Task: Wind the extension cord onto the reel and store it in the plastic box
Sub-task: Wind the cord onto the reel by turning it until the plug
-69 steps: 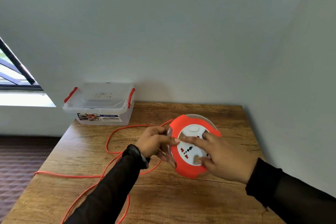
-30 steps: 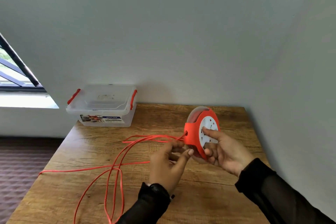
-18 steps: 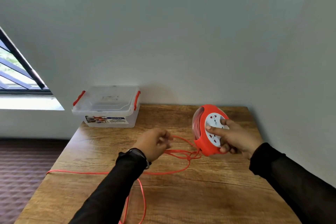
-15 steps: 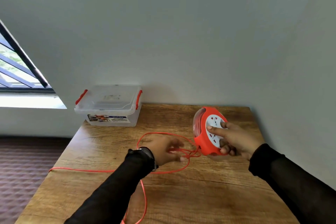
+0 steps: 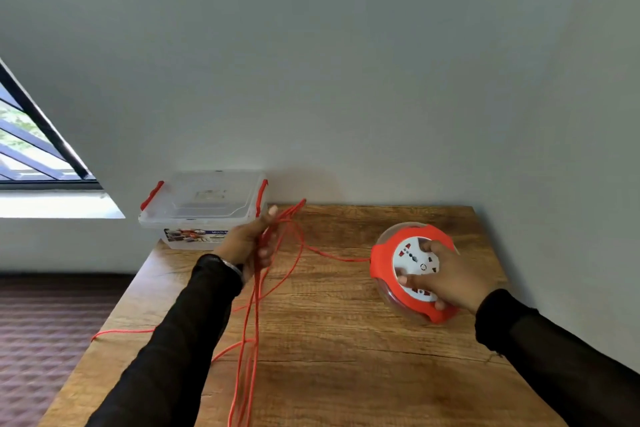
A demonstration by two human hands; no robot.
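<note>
2 hands are at work over a wooden table (image 5: pixel 346 340) set against a pale wall (image 5: pixel 346 62). The left hand (image 5: pixel 251 241) is raised above the table's left half, its fingers curled loosely round a bunch of orange cord (image 5: pixel 273 274); several strands run through the grip, stick up past the fingertips toward the wall, and hang down in long lines to the table's near edge. 1 strand leaves the bunch and crosses the wood to the right, reaching the reel (image 5: pixel 412 270) at its left side. Another strand trails off the table's left edge (its far end is out of view).

The reel lies flat on the table's right half, near the right-hand wall, its white socket face turned up inside an orange frame, with a clear rim showing round it. The right hand (image 5: pixel 450 276) lies on top of the reel, fingers spread and bent over the socket face, thumb toward the near side, clasping the reel's right part.

The box (image 5: pixel 204 215) sits at the table's far left corner, well apart from the reel, its clear lid on and a red latch at each end. A printed label runs along its front. Both arms wear black sleeves (image 5: pixel 180 340). A window (image 5: pixel 31 156) shows at the far left.
</note>
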